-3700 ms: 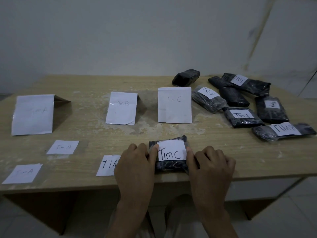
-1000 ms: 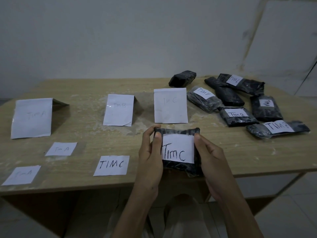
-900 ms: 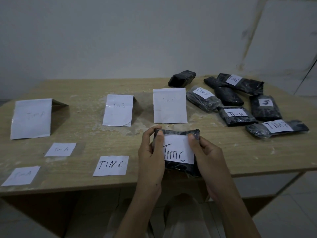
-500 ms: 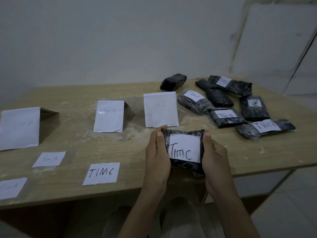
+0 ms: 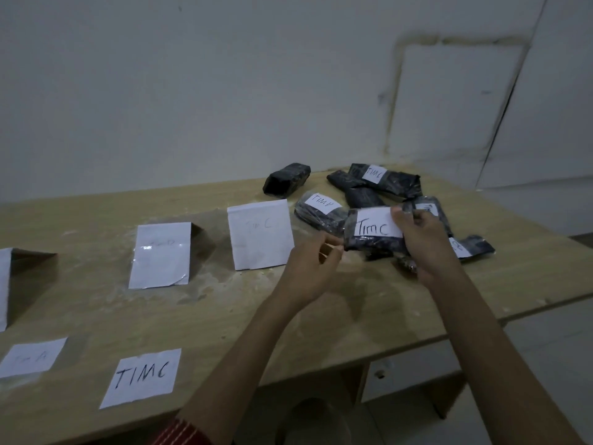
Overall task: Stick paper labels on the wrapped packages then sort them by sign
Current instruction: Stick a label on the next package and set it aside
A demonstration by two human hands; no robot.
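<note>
A black wrapped package (image 5: 369, 242) with a white "Tim C" label (image 5: 373, 227) is held above the table, in front of the pile of black packages (image 5: 382, 183) at the far right. My right hand (image 5: 420, 242) grips its right end. My left hand (image 5: 313, 271) pinches its lower left corner with the fingertips. Standing folded paper signs face me: "Tim C" (image 5: 261, 239) in the middle, "Tim B" (image 5: 160, 255) to its left, and one at the left edge (image 5: 4, 284). Loose labels lie near the front edge: "TIM C" (image 5: 142, 377) and "Tim A" (image 5: 30, 358).
The wooden table (image 5: 224, 316) ends at a front edge close to me and a right edge past the pile. One unlabelled black package (image 5: 287, 178) lies at the back near the wall. Several packages in the pile carry labels.
Both hands have lifted the labelled "Tim C" package from the front edge and carried it forward and right to the pile. The camera has turned to the right.
</note>
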